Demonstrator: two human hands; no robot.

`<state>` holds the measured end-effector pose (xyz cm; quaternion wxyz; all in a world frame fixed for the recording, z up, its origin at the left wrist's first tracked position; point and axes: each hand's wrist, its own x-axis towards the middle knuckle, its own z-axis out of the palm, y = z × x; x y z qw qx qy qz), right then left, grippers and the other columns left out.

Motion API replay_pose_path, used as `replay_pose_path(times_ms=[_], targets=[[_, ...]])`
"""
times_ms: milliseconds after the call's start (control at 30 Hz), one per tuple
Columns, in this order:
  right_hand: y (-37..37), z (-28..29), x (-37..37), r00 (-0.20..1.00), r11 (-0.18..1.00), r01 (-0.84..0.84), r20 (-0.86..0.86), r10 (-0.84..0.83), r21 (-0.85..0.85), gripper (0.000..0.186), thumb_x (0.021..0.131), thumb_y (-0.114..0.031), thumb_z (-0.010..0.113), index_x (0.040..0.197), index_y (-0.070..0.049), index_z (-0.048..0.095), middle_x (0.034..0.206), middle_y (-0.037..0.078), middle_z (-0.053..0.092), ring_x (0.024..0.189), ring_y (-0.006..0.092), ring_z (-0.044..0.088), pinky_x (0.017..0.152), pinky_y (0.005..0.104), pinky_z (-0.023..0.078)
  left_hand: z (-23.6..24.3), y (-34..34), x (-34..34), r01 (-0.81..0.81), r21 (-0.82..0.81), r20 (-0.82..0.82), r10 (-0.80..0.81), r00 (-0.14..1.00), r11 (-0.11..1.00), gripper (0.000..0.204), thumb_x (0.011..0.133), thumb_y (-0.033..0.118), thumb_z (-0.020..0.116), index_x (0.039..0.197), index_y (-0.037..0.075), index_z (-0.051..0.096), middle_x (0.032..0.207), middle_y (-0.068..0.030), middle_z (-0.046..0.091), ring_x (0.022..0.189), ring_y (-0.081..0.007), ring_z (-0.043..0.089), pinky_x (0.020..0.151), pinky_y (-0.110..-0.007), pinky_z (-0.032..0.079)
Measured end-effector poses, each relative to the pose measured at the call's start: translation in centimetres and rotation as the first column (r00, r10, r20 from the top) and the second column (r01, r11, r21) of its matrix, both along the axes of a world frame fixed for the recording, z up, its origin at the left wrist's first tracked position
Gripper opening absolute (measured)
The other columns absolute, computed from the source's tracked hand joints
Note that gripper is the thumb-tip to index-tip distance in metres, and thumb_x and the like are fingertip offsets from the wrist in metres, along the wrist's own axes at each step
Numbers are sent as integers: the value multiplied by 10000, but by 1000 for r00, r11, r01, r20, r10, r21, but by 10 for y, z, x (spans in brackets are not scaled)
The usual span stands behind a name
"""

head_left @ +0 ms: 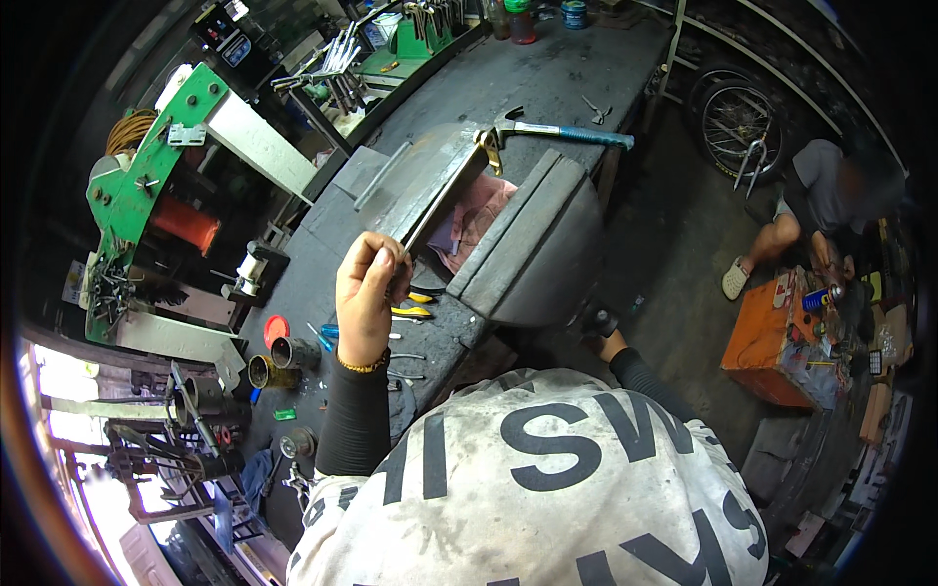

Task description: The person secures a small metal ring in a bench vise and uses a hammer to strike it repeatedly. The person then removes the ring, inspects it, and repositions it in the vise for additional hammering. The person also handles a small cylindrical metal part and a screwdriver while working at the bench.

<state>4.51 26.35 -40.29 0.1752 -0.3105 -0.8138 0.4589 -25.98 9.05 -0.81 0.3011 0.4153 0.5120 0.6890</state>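
My left hand (365, 298) is closed in a pinch on a thin metal strip (426, 221), which slants up along the far jaw of a large bench vise (528, 239). The vise jaws stand apart, and a pink cloth (483, 217) lies in the gap. At the strip's upper end sits a brass-coloured piece (490, 148) beside the jaw. Low at the vise's right side, my right hand (614, 345) is closed around the dark, round-ended vise handle (600, 321); some of its fingers are hidden.
A blue-handled hammer (567, 131) lies behind the vise on the dark workbench (430, 103). Yellow-handled pliers (410, 312) and open cans (272, 371) are near my left arm. A green press frame (147, 186) stands left. Another person (826, 190) sits at right by an orange box (762, 337).
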Motion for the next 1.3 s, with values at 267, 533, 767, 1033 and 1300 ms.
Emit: replay_pose_path(times_ms=[267,533,767,1033,1300], targets=[[-18,8,-9,992,995,74,100,-80,64,279,795,-173,646,1037,-43,603,882,98,661,882,240,631,806,335,475,-13,-41,-21,7,57,7,-7,1000,998,348,934,369,418,813,43,440,679,-68,460,511,-94,373,465,-224,286],[-26,43,-23,954,907,292,155,-255,-303,311,785,-116,598,1084,-28,598,1031,87,645,1002,161,594,880,301,433,-24,-63,-47,214,187,273,-259,926,959,384,959,430,359,785,90,402,619,-58,438,468,-83,340,431,-218,271],[-42,77,-35,896,771,441,172,-410,-459,276,728,-30,613,1001,-43,573,942,34,594,951,162,570,865,294,424,-27,-77,-59,228,202,378,-291,879,952,400,976,438,295,784,105,406,603,-41,431,446,-81,332,417,-215,268],[-42,76,-36,875,743,480,201,-440,-466,283,731,-55,627,1004,-34,556,970,31,586,971,153,557,873,281,413,-36,-82,-62,188,191,333,-244,911,963,357,982,402,335,805,101,410,622,-42,433,465,-82,336,434,-211,282],[-37,69,-31,884,754,468,244,-399,-461,311,742,-78,627,1042,-31,562,1025,37,592,1023,172,552,900,290,401,-60,-84,-46,43,86,210,-61,976,995,276,955,289,512,1054,33,484,692,-45,471,500,-72,349,460,-198,306]])
